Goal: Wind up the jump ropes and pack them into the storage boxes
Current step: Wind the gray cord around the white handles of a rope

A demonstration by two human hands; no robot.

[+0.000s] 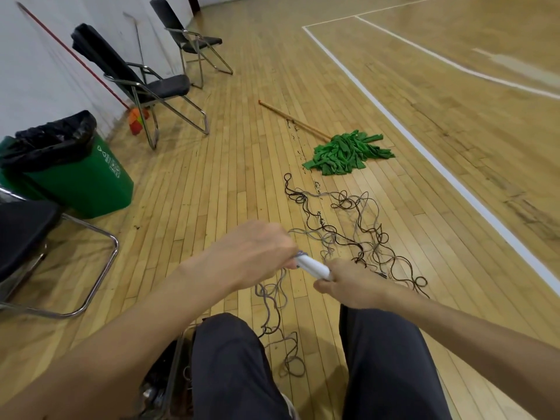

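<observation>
White jump-rope handles [313, 265] are held between both hands above my knees. My right hand [351, 286] grips their lower end. My left hand [254, 253] pinches grey cord [300, 254] at their upper end, where a few turns wrap round them. Loose grey cord [272, 301] hangs down to the floor between my legs. A tangle of dark and grey jump ropes [348, 225] sprawls on the wooden floor ahead. A dark container [163, 377] with cords in it sits by my left leg, mostly hidden.
A green mop [345, 153] with a wooden handle lies beyond the ropes. A green bin [81, 177] with a black liner stands at left. Black folding chairs [151, 86] line the white wall, one more [27, 234] at the left edge. White court lines [424, 147] run along the right.
</observation>
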